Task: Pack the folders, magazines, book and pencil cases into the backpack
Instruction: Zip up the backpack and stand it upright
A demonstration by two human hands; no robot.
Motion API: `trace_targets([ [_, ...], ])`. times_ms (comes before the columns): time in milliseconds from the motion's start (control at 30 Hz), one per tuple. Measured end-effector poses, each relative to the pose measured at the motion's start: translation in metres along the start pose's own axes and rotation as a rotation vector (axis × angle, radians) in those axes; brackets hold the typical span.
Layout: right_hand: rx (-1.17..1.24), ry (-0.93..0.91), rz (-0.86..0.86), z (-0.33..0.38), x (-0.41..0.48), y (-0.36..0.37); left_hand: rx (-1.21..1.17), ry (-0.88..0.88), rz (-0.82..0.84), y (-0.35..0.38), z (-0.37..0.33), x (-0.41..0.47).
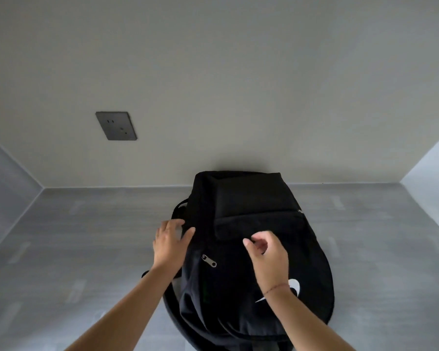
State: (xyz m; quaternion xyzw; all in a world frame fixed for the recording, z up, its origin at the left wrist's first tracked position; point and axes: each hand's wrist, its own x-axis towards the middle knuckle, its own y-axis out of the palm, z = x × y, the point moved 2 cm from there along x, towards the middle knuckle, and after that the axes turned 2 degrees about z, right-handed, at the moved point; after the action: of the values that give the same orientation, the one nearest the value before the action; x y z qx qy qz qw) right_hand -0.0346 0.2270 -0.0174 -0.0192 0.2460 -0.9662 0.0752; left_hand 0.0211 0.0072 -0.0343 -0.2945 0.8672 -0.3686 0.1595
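One backpack (238,287), contents hidden; left hand (171,240) grips side, right hand (268,259) curled.

Your grey, faintly streaked surface (86,249) carries one thing: the backpack (228,287), black, lying front-up at your twelve o'clock, its far end close to the wall (238,97).

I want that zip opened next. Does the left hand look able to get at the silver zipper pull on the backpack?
Probably yes. The zipper pull lies uncovered on the front of the backpack, close below the left hand. The right hand sits further right, clear of that path.
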Motion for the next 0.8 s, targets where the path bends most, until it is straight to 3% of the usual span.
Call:
trace_targets([
  [133, -0.086, 0.046, 0.241, -0.005, -0.029, 0.049, -0.100, -0.111, 0.109, 0.000, 0.015, -0.014],
  [367, -0.244, 0.064, 0.262, 0.001, -0.036, 0.081, -0.115, -0.108, 0.133, 0.013, 0.019, -0.029],
  [634, 0.123, 0.274, 0.302, 0.009, -0.046, 0.074, -0.020, -0.171, 0.327, 0.019, -0.001, -0.039],
  [801, 0.166, 0.331, 0.313, 0.008, -0.063, 0.065, -0.022, -0.099, 0.283, 0.018, -0.011, -0.035],
])
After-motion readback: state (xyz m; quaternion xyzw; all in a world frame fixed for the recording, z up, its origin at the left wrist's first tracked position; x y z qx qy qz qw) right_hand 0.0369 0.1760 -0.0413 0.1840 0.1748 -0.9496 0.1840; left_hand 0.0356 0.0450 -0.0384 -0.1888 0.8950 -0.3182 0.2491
